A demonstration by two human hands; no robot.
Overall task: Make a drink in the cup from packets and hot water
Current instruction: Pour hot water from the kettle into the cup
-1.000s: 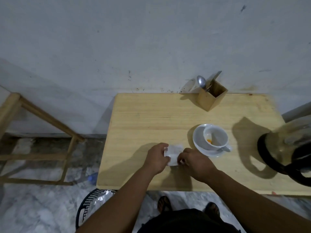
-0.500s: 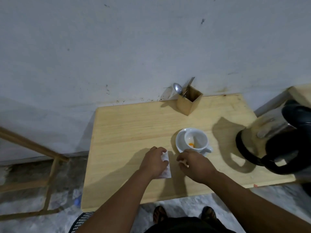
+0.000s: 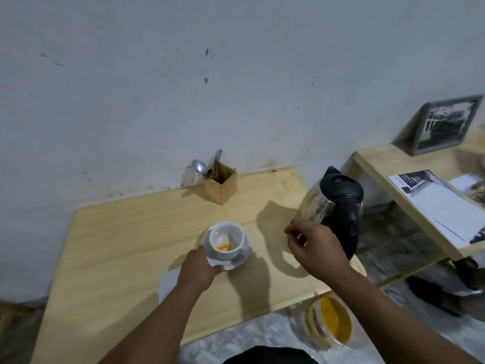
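A white cup with a little orange powder at its bottom stands on a white saucer in the middle of the wooden table. My left hand grips the saucer's near-left edge, thumb on the rim, with a white scrap of packet by the thumb. A flat white packet lies on the table just left of that wrist. My right hand hovers empty, fingers loosely apart, just in front of the black and steel kettle at the table's right edge.
A wooden utensil box with a spoon and fork stands by the wall. A lower wooden bench on the right carries an open magazine and a picture frame. A yellow-lidded plastic container sits on the floor.
My left hand left the packet and took hold of the saucer's edge. My right hand let go of the packet and moved right, up to the kettle. The view swung right.
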